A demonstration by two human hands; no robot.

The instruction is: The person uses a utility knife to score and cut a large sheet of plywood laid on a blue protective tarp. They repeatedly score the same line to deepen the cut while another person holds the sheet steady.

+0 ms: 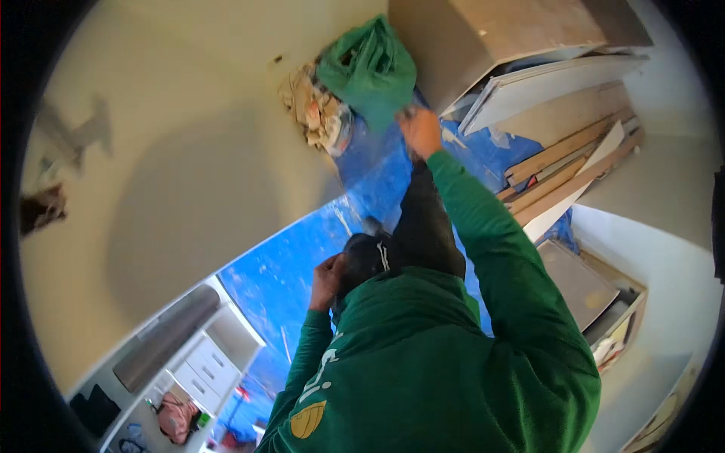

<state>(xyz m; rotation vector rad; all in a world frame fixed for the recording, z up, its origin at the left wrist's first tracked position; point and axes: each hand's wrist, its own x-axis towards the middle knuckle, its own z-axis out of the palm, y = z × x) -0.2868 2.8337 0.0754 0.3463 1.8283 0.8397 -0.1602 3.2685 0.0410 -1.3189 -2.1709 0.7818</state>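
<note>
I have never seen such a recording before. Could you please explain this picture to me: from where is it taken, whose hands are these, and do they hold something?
There is no robot here. A person in a green sweater wears a wide fisheye camera on the head, looking down; this is why straight edges bend and the corners are black.

Both bare hands are the wearer's own. The right hand is beside a green plastic bag; blur hides whether it grips anything. The left hand is by the dark trousers, and nothing held can be made out.

A blue sheet covers much of the floor. Debris lies next to the bag, wooden boards to the right.
</note>
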